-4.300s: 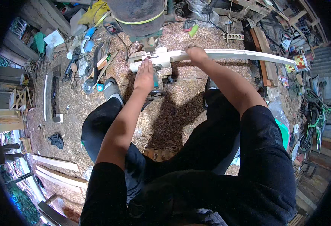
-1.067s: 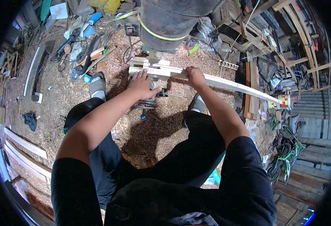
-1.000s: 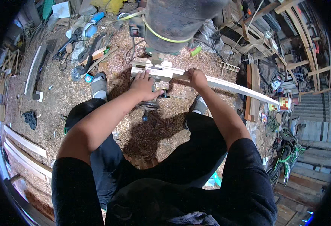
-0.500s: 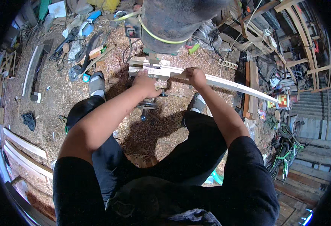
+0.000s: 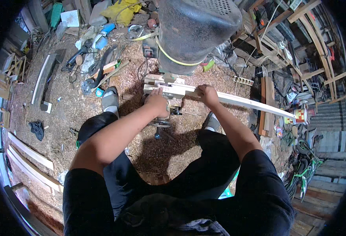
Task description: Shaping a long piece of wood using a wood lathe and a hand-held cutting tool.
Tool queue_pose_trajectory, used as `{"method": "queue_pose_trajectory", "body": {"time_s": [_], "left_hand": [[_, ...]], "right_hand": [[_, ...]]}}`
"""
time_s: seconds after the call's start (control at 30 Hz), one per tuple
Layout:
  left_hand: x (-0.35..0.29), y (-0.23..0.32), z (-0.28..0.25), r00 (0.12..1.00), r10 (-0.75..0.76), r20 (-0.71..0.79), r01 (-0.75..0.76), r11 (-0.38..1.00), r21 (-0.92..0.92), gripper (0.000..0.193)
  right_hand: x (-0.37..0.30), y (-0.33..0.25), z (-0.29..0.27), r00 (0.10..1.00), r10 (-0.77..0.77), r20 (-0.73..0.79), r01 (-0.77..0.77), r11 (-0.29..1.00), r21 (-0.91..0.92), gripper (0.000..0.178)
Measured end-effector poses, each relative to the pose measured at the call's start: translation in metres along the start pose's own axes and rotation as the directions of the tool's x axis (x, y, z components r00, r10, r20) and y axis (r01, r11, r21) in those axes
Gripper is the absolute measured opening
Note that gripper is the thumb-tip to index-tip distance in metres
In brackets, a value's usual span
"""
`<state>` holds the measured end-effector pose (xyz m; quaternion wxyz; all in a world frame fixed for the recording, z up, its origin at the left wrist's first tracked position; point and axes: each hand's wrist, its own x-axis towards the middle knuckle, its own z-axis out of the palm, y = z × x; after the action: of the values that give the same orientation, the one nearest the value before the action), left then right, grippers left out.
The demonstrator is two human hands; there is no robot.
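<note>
A long, pale wooden strip [image 5: 247, 103] runs from the machine out to the right. My right hand [image 5: 208, 95] is closed round it, just right of the machine's work table. My left hand [image 5: 157, 103] grips a light wooden block [image 5: 176, 92] on that table, fingers on its top and thumb lower down at its near side. Over the block stands the dark machine head [image 5: 194, 33], with a yellow band round its lower part. Whether its tool touches the strip is hidden. Below my left hand is a handwheel [image 5: 160, 124] with a blue-knobbed handle [image 5: 157, 135].
Wood shavings cover the floor [image 5: 82, 133]. To the right are stacked brown boards [image 5: 266, 106], a bucket [image 5: 302, 116] by the strip's far end and a green bicycle [image 5: 304, 169]. Cut strips [image 5: 33, 169] lie at lower left. A power strip [image 5: 243, 81] lies behind the long strip.
The whole view has shifted, so the machine, hands and floor appear lower and slightly right. Both hands keep their grips; my right hand appears slightly closer to the block.
</note>
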<state>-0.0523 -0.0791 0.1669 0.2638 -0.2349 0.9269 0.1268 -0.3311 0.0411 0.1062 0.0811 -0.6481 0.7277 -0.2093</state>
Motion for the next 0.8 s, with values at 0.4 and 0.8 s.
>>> {"method": "queue_pose_trajectory", "body": {"time_s": [0.4,0.8], "left_hand": [[0.001,0.011,-0.007,0.996,-0.081,0.041,0.078,0.995,0.061,0.074],[-0.01,-0.012,-0.021,0.996,0.086,-0.019,-0.084,0.992,0.092,0.062]], "right_hand": [[0.002,0.024,0.038,0.982,0.185,0.035,-0.184,0.983,-0.018,0.026],[0.004,-0.024,-0.01,0.932,0.323,0.162,-0.242,0.892,-0.383,0.036]]}}
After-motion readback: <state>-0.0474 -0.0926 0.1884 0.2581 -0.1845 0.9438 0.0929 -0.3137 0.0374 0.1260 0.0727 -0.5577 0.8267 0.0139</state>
